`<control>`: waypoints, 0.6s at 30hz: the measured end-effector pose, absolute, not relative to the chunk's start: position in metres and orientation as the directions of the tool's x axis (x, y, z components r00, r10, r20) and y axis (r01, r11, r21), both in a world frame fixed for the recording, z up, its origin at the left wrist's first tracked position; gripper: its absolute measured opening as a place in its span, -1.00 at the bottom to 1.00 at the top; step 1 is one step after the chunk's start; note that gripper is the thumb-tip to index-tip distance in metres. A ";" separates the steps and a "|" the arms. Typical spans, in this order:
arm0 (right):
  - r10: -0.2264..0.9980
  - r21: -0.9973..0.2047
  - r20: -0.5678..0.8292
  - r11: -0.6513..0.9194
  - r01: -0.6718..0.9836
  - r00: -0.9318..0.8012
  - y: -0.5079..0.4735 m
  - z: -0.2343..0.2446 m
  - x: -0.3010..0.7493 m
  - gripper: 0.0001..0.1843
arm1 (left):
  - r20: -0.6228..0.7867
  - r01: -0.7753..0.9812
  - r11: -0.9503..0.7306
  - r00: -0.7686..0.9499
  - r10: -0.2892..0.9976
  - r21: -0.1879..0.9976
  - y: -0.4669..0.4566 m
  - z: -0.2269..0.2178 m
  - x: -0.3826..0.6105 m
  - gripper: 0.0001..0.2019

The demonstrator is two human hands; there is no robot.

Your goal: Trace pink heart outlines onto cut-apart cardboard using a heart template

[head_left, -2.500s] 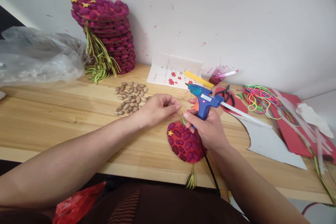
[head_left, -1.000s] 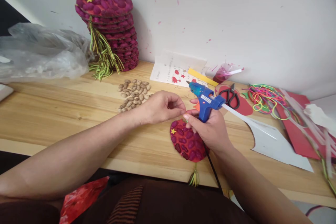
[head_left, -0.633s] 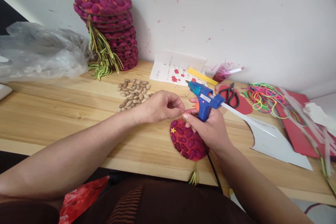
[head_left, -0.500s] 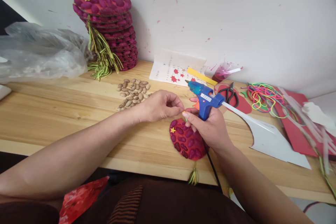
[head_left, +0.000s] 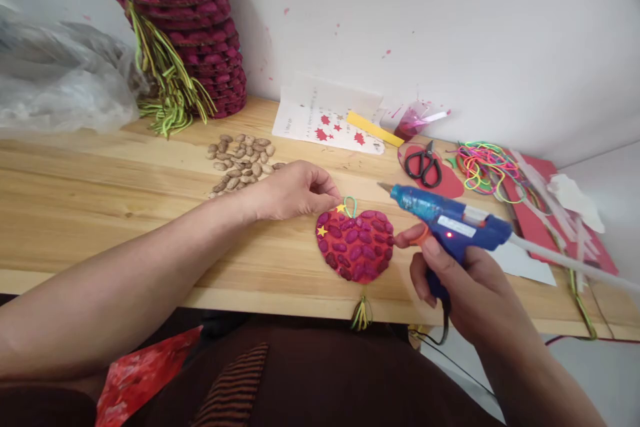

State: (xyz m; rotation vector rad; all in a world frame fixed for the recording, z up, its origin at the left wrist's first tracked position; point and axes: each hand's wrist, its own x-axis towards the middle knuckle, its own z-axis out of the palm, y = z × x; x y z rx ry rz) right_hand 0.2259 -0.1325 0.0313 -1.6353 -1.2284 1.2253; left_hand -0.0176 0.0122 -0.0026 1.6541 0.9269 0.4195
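A heart-shaped ornament (head_left: 356,260) covered in purple-painted peanut shells lies near the table's front edge. It has a green cord loop (head_left: 351,207) on top and a yellow-green tassel (head_left: 361,313) below. One yellow star (head_left: 322,231) sits on its upper left. My left hand (head_left: 300,192) pinches a second small yellow star (head_left: 341,209) beside the loop, at the heart's upper-left edge. My right hand (head_left: 465,280) is wrapped round a blue hot glue gun (head_left: 450,220), right of the heart. Its nozzle points left and a glue stick runs out of its back.
Peanuts (head_left: 243,163) lie behind my left hand. A tall purple shell-covered lantern (head_left: 200,33) and a plastic bag (head_left: 65,80) stand at back left. Behind are printed paper (head_left: 300,121), a yellow strip (head_left: 375,129), black scissors (head_left: 424,167), coloured cords (head_left: 487,163) and red card (head_left: 545,233).
My right hand has moved right with the glue gun, away from my left hand, uncovering the heart. The star is now at the heart in my left fingers. The view has shifted.
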 end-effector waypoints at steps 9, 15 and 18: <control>0.942 -0.806 -0.315 -0.331 0.491 0.117 -0.174 0.019 0.224 -0.60 | -0.154 0.383 -0.128 0.625 0.765 0.915 0.007 -0.004 -0.011 -0.88; 0.985 -0.766 -0.133 -0.172 0.619 0.109 -0.173 0.014 0.222 -0.71 | -0.160 0.392 -0.124 0.618 0.770 0.912 0.005 0.000 -0.010 -0.89; 0.990 -0.748 -0.114 -0.144 0.647 0.088 -0.173 0.013 0.222 -0.73 | -0.181 0.405 -0.116 0.622 0.762 0.907 0.004 0.001 -0.010 -0.87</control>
